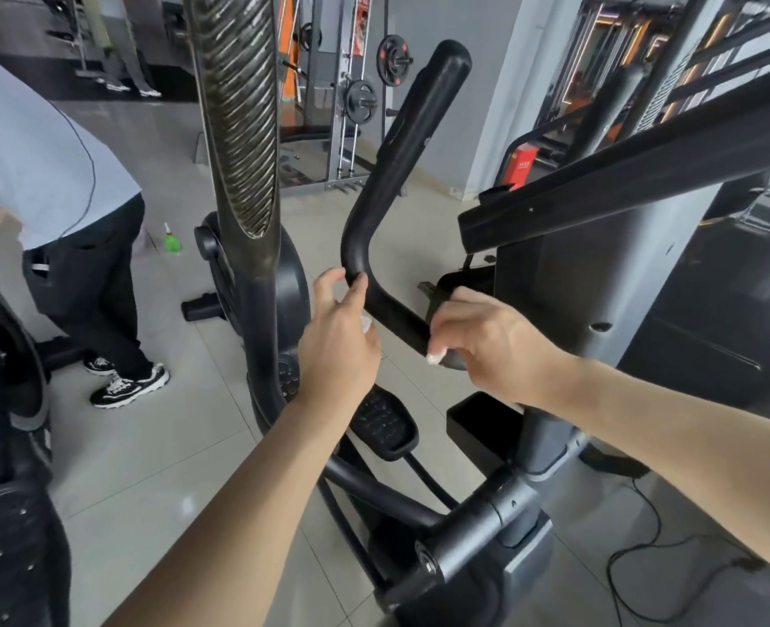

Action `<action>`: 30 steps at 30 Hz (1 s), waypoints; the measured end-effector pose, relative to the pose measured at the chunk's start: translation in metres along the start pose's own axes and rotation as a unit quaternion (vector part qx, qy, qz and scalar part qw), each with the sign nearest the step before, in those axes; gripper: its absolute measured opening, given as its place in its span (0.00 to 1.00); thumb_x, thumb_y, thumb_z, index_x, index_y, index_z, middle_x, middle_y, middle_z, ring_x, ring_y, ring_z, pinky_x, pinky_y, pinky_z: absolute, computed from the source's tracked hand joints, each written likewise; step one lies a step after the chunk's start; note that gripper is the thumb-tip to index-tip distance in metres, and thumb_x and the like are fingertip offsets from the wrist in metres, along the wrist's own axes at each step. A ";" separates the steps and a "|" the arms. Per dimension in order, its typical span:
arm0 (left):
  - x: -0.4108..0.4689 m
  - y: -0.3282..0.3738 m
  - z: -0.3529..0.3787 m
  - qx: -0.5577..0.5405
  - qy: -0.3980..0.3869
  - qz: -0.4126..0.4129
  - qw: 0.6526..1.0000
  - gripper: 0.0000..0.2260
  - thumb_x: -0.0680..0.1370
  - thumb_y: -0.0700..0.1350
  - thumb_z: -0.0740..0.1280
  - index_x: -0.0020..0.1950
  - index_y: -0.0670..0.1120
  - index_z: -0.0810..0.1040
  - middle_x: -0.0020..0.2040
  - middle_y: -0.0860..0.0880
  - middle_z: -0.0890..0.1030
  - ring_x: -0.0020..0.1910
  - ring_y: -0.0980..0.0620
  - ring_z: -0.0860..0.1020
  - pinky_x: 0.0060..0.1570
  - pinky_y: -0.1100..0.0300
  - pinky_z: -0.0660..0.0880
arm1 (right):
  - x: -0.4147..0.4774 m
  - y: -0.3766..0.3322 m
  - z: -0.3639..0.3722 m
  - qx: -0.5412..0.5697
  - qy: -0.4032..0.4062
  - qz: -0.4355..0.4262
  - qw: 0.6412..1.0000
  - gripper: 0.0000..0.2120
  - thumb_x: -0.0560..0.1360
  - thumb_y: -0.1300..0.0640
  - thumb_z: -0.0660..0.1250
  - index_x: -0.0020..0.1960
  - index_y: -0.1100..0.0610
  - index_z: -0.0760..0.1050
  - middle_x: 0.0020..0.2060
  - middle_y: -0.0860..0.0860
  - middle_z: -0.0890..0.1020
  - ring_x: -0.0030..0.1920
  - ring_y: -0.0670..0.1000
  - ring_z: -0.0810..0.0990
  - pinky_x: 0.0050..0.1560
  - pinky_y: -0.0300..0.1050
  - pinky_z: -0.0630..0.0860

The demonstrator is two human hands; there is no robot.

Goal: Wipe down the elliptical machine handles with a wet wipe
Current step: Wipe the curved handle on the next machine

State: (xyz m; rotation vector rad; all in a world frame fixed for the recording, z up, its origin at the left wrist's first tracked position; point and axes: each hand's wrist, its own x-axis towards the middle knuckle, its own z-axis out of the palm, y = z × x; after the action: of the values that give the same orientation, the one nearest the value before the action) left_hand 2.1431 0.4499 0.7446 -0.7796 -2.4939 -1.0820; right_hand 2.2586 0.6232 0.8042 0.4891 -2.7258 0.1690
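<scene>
Only the head view to go on here. The left hand (337,341) has its fingers (328,285) curled round the bend of the black handle (396,151), thumb on the near side, so they're clamped on the bar. A scrap of white that I take for the wet wipe (367,325) pokes out just below those fingers, between palm and bar. The right hand (482,341) sits further down the same bar. Its fingers (439,316) curl over the top with the thumb underneath, so it looks clamped on the lower end too.

Progress, my guess: mid-way at best. The wipe is at the bend, and the long stretch rising above the left fingers to the rounded tip gives no sign of being wiped or not. The ribbed bar (238,129) just left of the left fingers, likely the other handle, isn't being touched, so it probably waits too.

Hard to make out: most of the wipe is buried under the left palm. There's a pale bit at the right thumb tip, wipe or fingernail, can't tell. The bar's lower end hides behind the right hand. Well left of both hands, another person (34,151) is cut off by the frame edge, with a green bottle (172,242) on the floor (148,445) beside them.
</scene>
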 end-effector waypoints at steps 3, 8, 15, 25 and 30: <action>0.001 -0.001 -0.002 0.000 -0.005 0.004 1.000 0.28 0.78 0.40 0.73 0.77 0.47 0.72 0.77 0.49 0.65 0.46 0.45 0.84 0.47 0.52 0.80 | 0.029 -0.013 0.009 0.019 0.046 0.013 0.999 0.12 0.72 0.76 0.72 0.43 0.61 0.86 0.40 0.53 0.84 0.42 0.57 0.78 0.40 0.55 0.79; 0.003 -0.001 -0.002 -0.004 -0.006 0.009 1.000 0.28 0.77 0.40 0.75 0.77 0.45 0.73 0.76 0.47 0.67 0.50 0.45 0.84 0.47 0.54 0.79 | 0.032 -0.013 0.017 0.005 -0.024 -0.008 1.000 0.13 0.71 0.79 0.71 0.44 0.63 0.85 0.41 0.55 0.85 0.43 0.60 0.78 0.40 0.58 0.79; 0.000 0.002 0.000 -0.027 0.002 0.003 1.000 0.27 0.77 0.42 0.75 0.76 0.43 0.73 0.76 0.46 0.67 0.49 0.44 0.84 0.50 0.51 0.81 | -0.011 -0.008 -0.011 0.004 -0.119 0.034 0.992 0.20 0.65 0.84 0.66 0.42 0.62 0.84 0.38 0.52 0.84 0.44 0.55 0.78 0.42 0.48 0.78; -0.014 0.013 -0.005 -0.010 -0.023 0.019 1.000 0.25 0.79 0.44 0.73 0.75 0.47 0.73 0.79 0.50 0.63 0.47 0.43 0.85 0.49 0.48 0.81 | 0.042 -0.002 0.009 0.189 0.049 0.299 0.934 0.09 0.79 0.64 0.71 0.52 0.53 0.88 0.43 0.40 0.86 0.45 0.37 0.83 0.55 0.37 0.79; -0.019 0.016 -0.003 -0.006 -0.027 0.033 0.999 0.21 0.79 0.45 0.73 0.72 0.46 0.77 0.80 0.50 0.64 0.50 0.44 0.84 0.47 0.50 0.80 | 0.010 0.002 0.005 0.099 0.013 0.274 0.957 0.08 0.80 0.64 0.71 0.48 0.56 0.88 0.41 0.39 0.80 0.43 0.38 0.80 0.50 0.23 0.68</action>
State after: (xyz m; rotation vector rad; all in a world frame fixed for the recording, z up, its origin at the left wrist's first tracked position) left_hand 2.1678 0.4500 0.7467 -0.9008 -2.4898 -1.0670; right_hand 2.2473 0.6211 0.8033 -0.2335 -2.7627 0.5871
